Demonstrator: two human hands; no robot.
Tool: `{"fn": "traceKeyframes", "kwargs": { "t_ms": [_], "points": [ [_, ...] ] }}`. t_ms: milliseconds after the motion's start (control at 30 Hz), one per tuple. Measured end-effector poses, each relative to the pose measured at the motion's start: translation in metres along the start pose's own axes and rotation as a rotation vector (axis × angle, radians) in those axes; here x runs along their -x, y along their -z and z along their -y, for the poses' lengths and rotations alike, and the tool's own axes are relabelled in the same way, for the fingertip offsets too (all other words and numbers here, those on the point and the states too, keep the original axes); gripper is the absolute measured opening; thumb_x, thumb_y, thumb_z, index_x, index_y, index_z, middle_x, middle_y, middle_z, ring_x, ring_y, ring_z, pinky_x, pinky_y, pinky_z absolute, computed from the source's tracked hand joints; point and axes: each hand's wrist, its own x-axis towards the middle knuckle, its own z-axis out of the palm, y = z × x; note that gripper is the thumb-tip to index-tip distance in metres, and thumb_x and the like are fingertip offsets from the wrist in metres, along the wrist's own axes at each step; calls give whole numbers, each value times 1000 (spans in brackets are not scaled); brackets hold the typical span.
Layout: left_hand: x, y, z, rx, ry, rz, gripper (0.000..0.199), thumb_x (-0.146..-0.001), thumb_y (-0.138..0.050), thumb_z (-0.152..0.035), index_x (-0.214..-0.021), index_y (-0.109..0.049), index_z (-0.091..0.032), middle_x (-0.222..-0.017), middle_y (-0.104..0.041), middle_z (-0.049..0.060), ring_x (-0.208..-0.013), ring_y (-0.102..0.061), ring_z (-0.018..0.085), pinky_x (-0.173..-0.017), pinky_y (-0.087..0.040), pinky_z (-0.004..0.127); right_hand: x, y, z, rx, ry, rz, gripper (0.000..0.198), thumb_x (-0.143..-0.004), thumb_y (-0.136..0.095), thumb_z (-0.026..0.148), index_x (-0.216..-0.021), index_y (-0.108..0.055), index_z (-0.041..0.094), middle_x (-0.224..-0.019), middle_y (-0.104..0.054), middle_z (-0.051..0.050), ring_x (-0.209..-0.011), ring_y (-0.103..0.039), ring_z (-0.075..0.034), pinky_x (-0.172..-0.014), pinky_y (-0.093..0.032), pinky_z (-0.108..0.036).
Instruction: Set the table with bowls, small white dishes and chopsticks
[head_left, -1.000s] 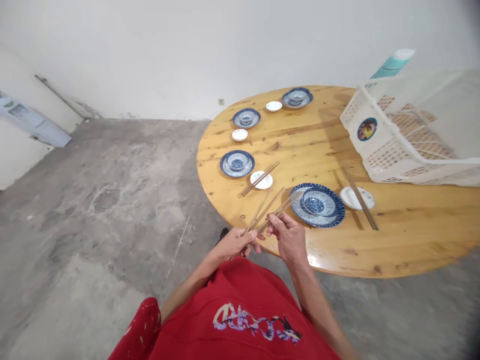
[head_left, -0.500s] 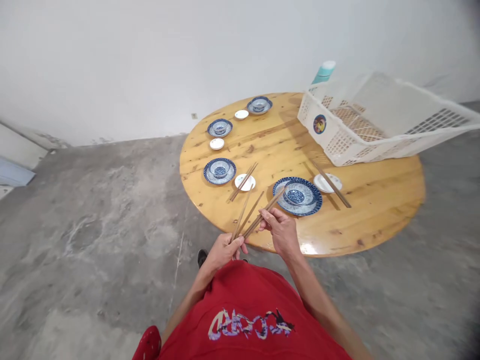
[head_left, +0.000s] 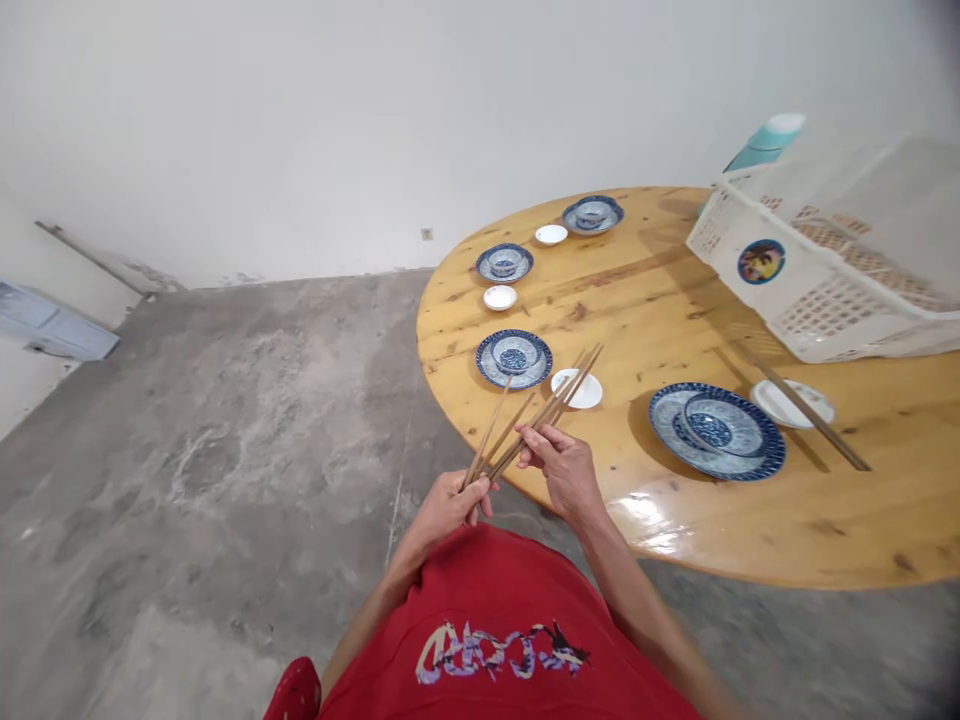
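A: State of the hands?

B: Left hand [head_left: 447, 503] is closed on the near ends of the chopsticks [head_left: 517, 430]; right hand [head_left: 564, 470] pinches them just beyond.

A: Orientation?

B: Long axis runs away and rightward, tips above the table [head_left: 675, 300] edge, near a small white dish [head_left: 577, 389].

A: Progress?

B: Two near settings appear to carry chopsticks; the two far settings show none.
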Motion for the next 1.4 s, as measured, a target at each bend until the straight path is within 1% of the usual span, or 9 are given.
{"fn": "traceKeyframes", "kwargs": {
  "t_ms": [100, 300, 467, 633, 800, 967, 1100, 1200, 1400],
  "points": [
    [4, 26, 6, 4, -2, 10, 50, -89, -51, -59, -92, -68, -12, -63, -60, -1, -45, -47, 8, -48, -35, 21, -3, -23, -9, 6, -13, 1, 50, -60, -89, 60, -75, -73, 15, -59, -63, -1, -50, -55, -10, -54, -52, -25],
    [16, 79, 18, 11, 0, 9, 52, -88, -50, -60, -92, -67, -12, -60, -58, -1, -45, -46, 8, -47, -33, 21, -5, -75, -26, -7, -47, 22, 54, -58, -90, 60, -83, -76, 14, -57, -60, 1, -50, -54, -11, -52, -50, -25],
    [26, 116, 29, 30, 10, -7, 52, -86, -52, -62, -91, -68, -13, -59, -57, -2, -44, -46, 8, -47, -34, 22, -4, -113, -40, 0, -55, 46, 52, -57, -90, 59, -78, -74, 15, -57, -61, 0, -50, -53, -11, -53, -49, -25],
    [30, 138, 37, 51, 9, -7, 48, -88, -52, -59, -92, -68, -13, -58, -58, -2, -44, -46, 8, -48, -34, 22, -5, -136, -44, 28, -75, 45, 54, -54, -92, 61, -76, -74, 15, -56, -60, 0, -49, -53, -11, -52, -50, -25],
    [20, 147, 41, 87, 20, -16, 48, -89, -52, -59, -91, -69, -14, -59, -59, -2, -44, -46, 8, -49, -34, 22, -18, -145, -46, 41, -101, 44, 52, -54, -92, 60, -75, -74, 16, -55, -60, 0, -49, -53, -11, -52, -50, -25],
    [-5, 157, 38, 105, 48, -5, 52, -88, -53, -63, -93, -69, -13, -59, -59, -1, -43, -45, 8, -47, -32, 22, -45, -148, -53, 39, -109, 40, 51, -56, -92, 58, -77, -76, 15, -56, -60, -1, -50, -53, -10, -53, -50, -25],
    [-37, 172, 33, 98, 81, -24, 56, -86, -53, -67, -90, -68, -13, -59, -59, 0, -43, -44, 8, -46, -31, 23, -85, -151, -55, -15, -106, -20, 51, -52, -94, 57, -72, -75, 14, -60, -61, -2, -52, -54, -10, -50, -50, -24],
    [-67, 186, 24, 95, 114, -67, 56, -84, -53, -68, -84, -66, -14, -59, -59, 0, -42, -42, 8, -46, -28, 23, -122, -150, -54, -90, -93, -113, 51, -48, -96, 55, -71, -76, 15, -67, -64, -3, -54, -54, -10, -50, -52, -23],
    [-144, 216, -8, 54, 197, -127, 53, -80, -57, -67, -70, -62, -15, -58, -56, 0, -41, -34, 5, -46, -22, 23, -190, -149, -50, -197, -105, -286, 49, -49, -96, 55, -70, -76, 15, -68, -65, -3, -56, -56, -10, -52, -54, -23]
  ]
}}
